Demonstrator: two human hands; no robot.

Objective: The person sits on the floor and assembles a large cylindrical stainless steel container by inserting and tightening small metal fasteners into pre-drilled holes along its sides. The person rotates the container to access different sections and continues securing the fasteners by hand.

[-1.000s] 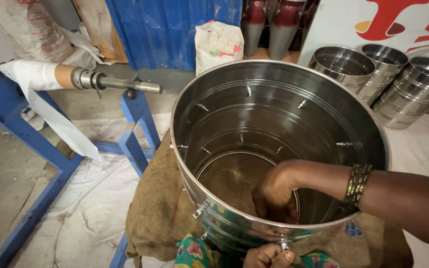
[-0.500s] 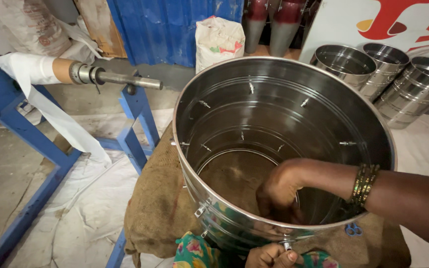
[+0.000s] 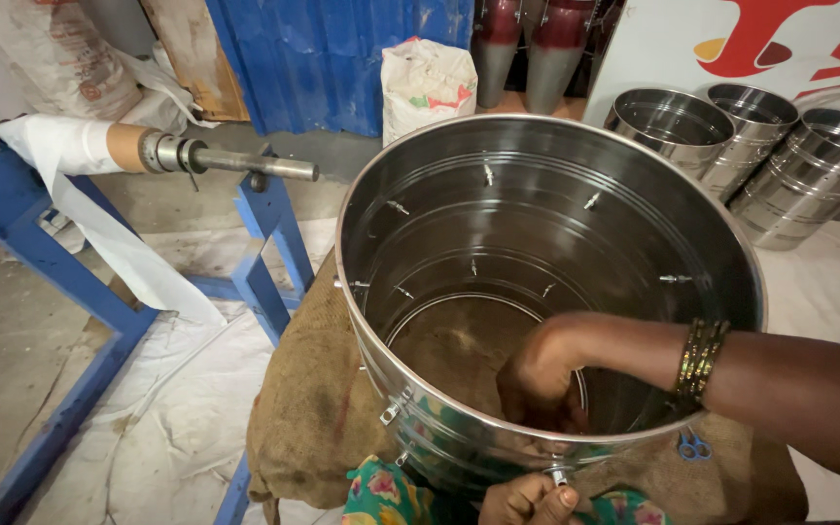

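A large shiny steel drum (image 3: 537,185) stands open-topped on brown burlap (image 3: 308,408), with several small screws poking through its wall. My right hand (image 3: 542,374), several bangles (image 3: 697,360) on its wrist, reaches down inside the drum. It is curled against the near inner wall, and what its fingers hold is hidden. My left hand (image 3: 527,501) is outside, below the drum's near wall. Its fingertips pinch a small metal fastener (image 3: 558,476) fixed on the wall's outside, opposite my right hand.
To the left, a blue metal stand (image 3: 264,253) carries a steel shaft (image 3: 245,160) with a roll of white sheet (image 3: 60,146). Three smaller steel drums (image 3: 673,122) sit at the back right. A white sack (image 3: 427,83) leans at the back. Blue-handled scissors (image 3: 694,445) lie on the burlap.
Both hands stay at the same spot on the drum's near wall. Only the view shifts slightly.
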